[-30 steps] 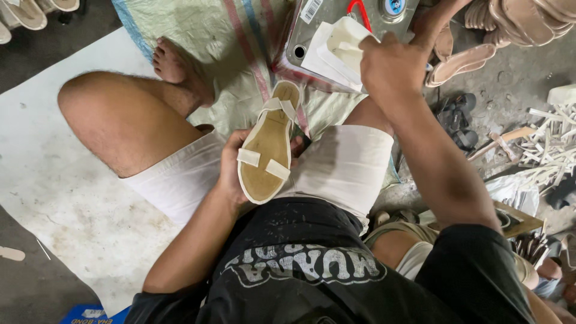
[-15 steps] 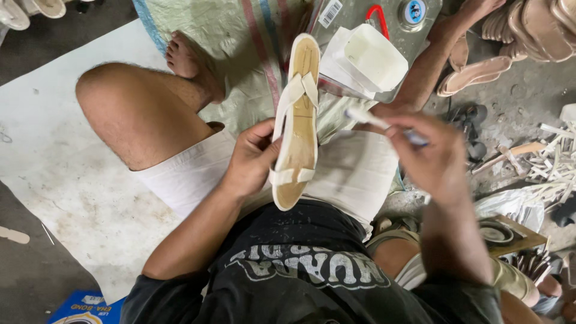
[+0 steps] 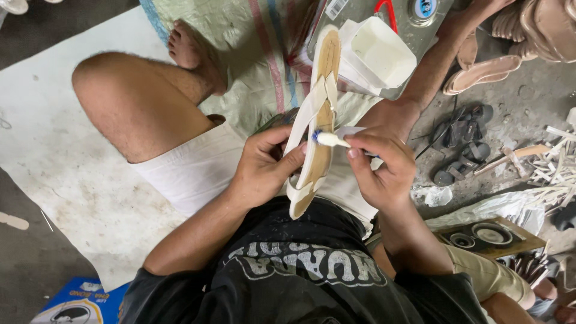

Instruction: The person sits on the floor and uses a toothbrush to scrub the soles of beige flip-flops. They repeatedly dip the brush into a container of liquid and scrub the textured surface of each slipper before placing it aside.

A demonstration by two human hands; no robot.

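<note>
Since a second ago the cream sandal (image 3: 315,129) has risen on edge at frame centre, gripped by the left hand (image 3: 264,165), while the right hand (image 3: 378,165), back from the white tub (image 3: 379,55), pinches a small brush (image 3: 330,139) to its strap, bristles hidden.

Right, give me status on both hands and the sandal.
Left hand grips sandal upright over lap. Right hand holds white brush at its strap. White tub beyond, clear of work.
</note>
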